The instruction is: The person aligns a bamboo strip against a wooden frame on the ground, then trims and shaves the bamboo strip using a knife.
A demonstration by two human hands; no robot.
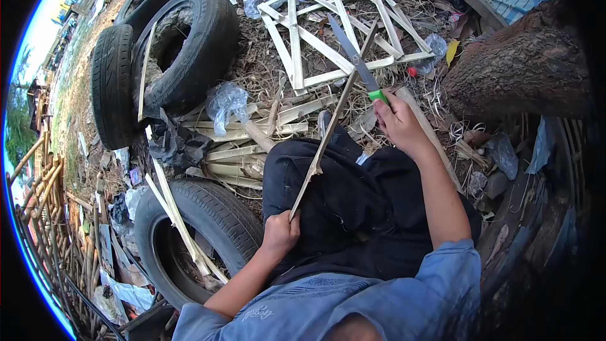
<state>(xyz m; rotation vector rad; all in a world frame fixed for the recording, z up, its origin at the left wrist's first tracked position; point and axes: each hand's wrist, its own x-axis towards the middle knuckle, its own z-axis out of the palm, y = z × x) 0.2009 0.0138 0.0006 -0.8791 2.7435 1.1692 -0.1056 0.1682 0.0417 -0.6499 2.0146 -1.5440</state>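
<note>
My left hand [281, 232] is closed around the lower end of a long bamboo strip [326, 137], which slants up across my dark trousers and has a small knot partway along. My right hand [401, 125] grips the green handle of a knife [344, 39], its blade pointing up and away. Blade and strip cross near the strip's far end; whether they touch I cannot tell. Beyond them, a lattice of pale bamboo strips [295, 41] lies on the ground.
Old tyres [218, 28] stand at the upper left, and another tyre [218, 205] lies at my left with split strips across it. A pile of split bamboo [233, 167] is before my knees. A tree trunk [524, 63] rises on the right. Plastic bags [227, 106] and shavings litter the ground.
</note>
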